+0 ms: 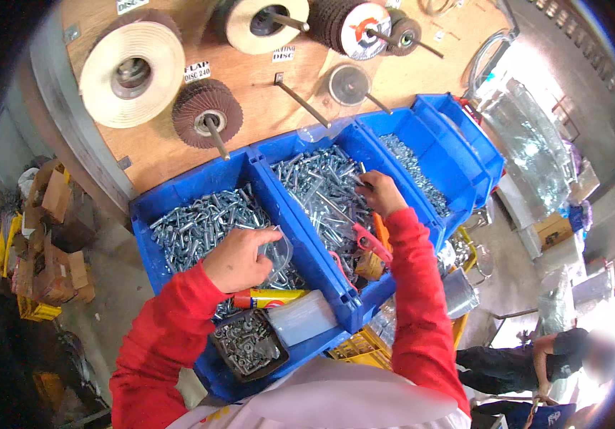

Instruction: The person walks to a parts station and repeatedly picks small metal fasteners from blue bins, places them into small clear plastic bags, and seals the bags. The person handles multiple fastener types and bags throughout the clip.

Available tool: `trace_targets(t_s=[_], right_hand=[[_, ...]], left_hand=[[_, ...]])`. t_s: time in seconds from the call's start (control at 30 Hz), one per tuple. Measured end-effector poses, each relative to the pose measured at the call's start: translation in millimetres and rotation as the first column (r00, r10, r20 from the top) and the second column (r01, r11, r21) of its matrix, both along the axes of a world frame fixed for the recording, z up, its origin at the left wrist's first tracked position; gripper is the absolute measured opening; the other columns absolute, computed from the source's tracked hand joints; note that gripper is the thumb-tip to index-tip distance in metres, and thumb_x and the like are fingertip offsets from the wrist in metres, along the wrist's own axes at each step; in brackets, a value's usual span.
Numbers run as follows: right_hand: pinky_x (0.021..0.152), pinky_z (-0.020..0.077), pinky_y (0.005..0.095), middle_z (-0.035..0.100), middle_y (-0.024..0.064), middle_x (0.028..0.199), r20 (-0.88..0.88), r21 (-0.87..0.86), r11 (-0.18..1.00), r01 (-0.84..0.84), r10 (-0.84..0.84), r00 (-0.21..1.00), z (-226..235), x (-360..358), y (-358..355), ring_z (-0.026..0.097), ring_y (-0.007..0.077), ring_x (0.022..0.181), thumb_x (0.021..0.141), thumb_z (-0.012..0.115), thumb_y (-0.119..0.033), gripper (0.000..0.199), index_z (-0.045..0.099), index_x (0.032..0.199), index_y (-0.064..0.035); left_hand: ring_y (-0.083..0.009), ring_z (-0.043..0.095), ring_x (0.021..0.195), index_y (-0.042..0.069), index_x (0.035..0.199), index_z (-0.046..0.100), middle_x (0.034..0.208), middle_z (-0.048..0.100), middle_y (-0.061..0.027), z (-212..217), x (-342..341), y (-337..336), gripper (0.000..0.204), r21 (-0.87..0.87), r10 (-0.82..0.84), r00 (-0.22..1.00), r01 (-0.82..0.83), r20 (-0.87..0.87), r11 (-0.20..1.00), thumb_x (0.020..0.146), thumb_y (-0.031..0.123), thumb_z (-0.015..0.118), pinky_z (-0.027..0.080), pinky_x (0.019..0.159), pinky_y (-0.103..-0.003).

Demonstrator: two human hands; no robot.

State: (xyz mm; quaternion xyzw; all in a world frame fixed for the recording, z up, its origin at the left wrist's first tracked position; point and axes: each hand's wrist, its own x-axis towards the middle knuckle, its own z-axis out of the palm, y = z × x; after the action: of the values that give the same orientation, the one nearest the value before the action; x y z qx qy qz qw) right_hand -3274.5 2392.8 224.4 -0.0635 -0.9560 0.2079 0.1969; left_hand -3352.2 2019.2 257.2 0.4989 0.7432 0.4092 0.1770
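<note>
We are looking down at three blue bins full of shiny metal bolts. Our left hand (238,259) is over the left bin (151,206), and its grip is curled around a small clear plastic bag (277,252), holding the bag by its top edge. The bag looks thin, soft and floppy, so it may sag once bolts go inside; the open rim is the best place to hold it. Our right hand (380,193) reaches into the middle bin (298,230), fingers pinched narrow on the bolts (320,187), but we cannot tell if one bolt is held. The bolts look hard, heavy for their size and a bit slippery, so they are best picked up by the long stem. Red pliers (369,242) lie in the middle bin near our right arm. A black tray of small nuts (248,345) sits near our body, beside a yellow tube (268,297). Round sanding wheels (207,113) hang on the wooden board above
</note>
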Motion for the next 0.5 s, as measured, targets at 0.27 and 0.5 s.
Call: trace_targets(t_s=[0.27, 0.5], right_hand=[[0.058, 0.0457, 0.0229, 0.068, 0.0017, 0.083, -0.309, -0.768, 0.604, -0.213, -0.057, 0.949, 43, 55, -193, 0.057, 0.0053, 0.069, 0.095, 0.070, -0.011, 0.010, 0.064, 0.099, -0.0033], [0.092, 0.0499, 0.0325, 0.071, 0.0094, 0.109, -0.137, -0.616, 0.788, -0.022, -0.080, 0.987, 45, 47, -245, 0.065, 0.0169, 0.102, 0.104, 0.058, -0.019, 0.029, 0.065, 0.122, 0.0024]], left_hand=[[-0.0217, 0.074, 0.067, -0.005, 0.125, 0.065, 0.078, 0.072, -0.0209, 5, 1, -4, 0.048, 0.053, -0.008, 0.989, 0.000, 0.145, 0.999, 0.077, -0.003, 0.057, 0.058, 0.062, -0.035], [-0.0349, 0.074, 0.078, -0.005, 0.116, 0.068, 0.084, 0.073, -0.0229, 3, 0, -10, 0.043, 0.001, 0.020, 0.971, -0.021, 0.237, 1.000, 0.075, 0.006, 0.063, 0.058, 0.075, -0.043]])
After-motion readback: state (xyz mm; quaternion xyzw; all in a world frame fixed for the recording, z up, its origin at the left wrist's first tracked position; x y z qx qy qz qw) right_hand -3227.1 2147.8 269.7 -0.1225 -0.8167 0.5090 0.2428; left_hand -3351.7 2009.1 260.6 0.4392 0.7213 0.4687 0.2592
